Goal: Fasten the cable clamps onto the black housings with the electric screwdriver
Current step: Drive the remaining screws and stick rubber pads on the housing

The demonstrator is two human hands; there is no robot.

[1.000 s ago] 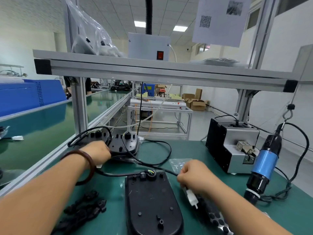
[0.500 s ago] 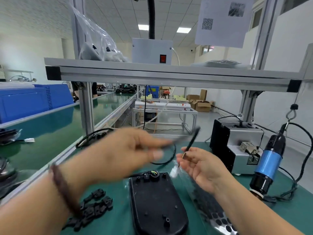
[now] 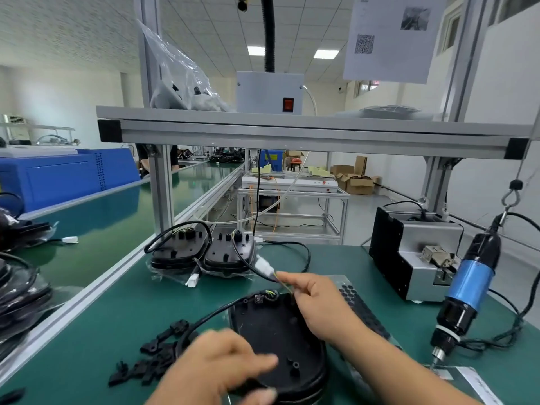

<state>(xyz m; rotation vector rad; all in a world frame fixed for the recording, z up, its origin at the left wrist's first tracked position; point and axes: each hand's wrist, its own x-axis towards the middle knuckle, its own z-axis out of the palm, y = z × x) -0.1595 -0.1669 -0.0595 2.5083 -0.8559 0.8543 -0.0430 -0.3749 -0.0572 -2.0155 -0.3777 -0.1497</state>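
While our right hand (image 3: 318, 302) pinches thin wires (image 3: 287, 287) beyond the black housing (image 3: 271, 331), our left hand (image 3: 222, 369), at its near rim, is too blurred to tell; risk: tugged wires tearing loose.

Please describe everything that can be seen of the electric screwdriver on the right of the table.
The electric screwdriver has a blue middle body, black upper and lower ends, a white ring and a metal chuck with a thin bit. It hangs tilted from a metal hook, top to the right, bit pointing down just over the green table; whether it touches is unclear. A black cable leaves its top and lies looped on the table. No hand touches it.
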